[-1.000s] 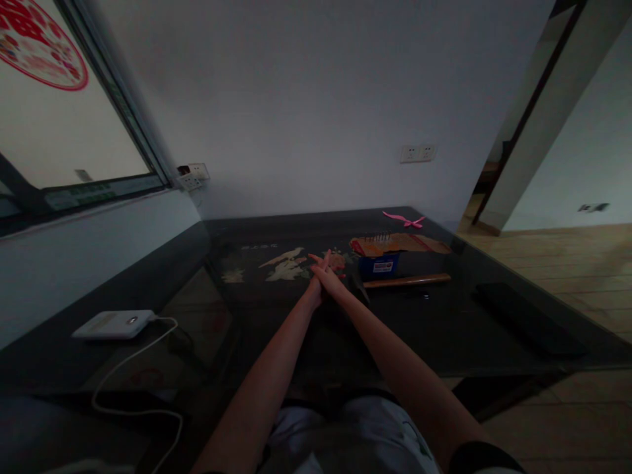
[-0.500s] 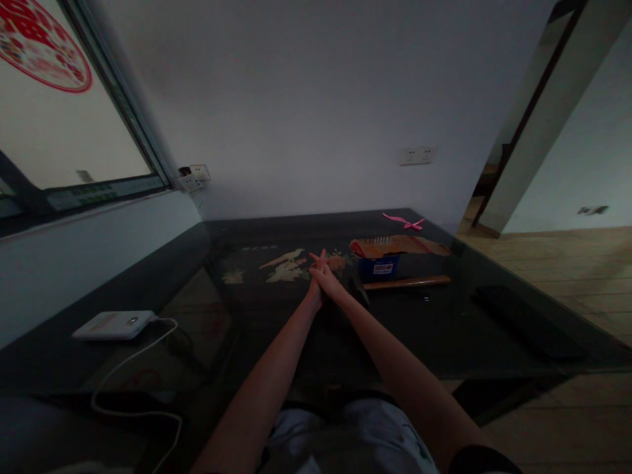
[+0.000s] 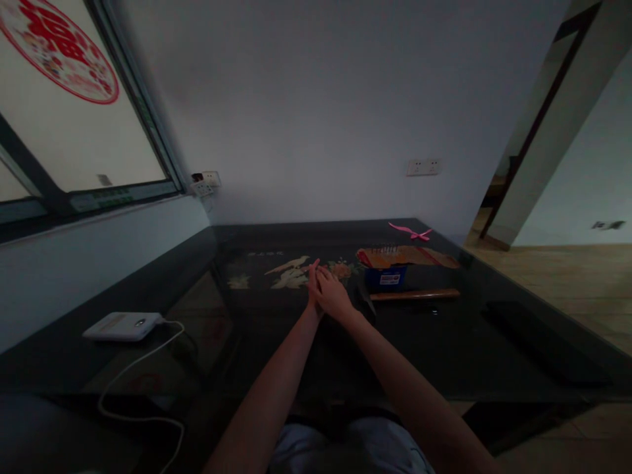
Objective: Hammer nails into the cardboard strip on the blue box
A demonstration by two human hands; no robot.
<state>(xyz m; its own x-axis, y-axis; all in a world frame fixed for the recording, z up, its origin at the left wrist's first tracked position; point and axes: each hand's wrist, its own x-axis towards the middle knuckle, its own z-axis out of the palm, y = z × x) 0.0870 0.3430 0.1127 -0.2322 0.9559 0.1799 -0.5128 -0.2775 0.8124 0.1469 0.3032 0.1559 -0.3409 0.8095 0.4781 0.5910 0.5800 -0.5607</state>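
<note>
Over the dark table, my left hand [image 3: 313, 284] and my right hand [image 3: 333, 294] are laid against each other, palms facing. The left fingers point forward, stretched out. Flat against the left hand lie the outstretched right fingers, partly covering it. I see nothing held between them. Just right of my hands is a hammer with a wooden handle [image 3: 415, 295] and a dark head [image 3: 366, 304]. Behind it stands a small blue box [image 3: 386, 278], with a torn brown cardboard piece [image 3: 419, 255] at its top. Several thin, nail-like bits [image 3: 388, 250] stand up there.
A white power bank [image 3: 123, 326] with a white cable lies on the left of the table [image 3: 266, 355]. A pink ribbon [image 3: 415, 234] rests at the back right, a black flat object [image 3: 543, 339] at the right. The wall [image 3: 316, 131] borders the far edge.
The fingers of my hands were crossed and spread; now the palms lie together with the right hand flat on the left. The view has shifted slightly, while the table things stay put.
</note>
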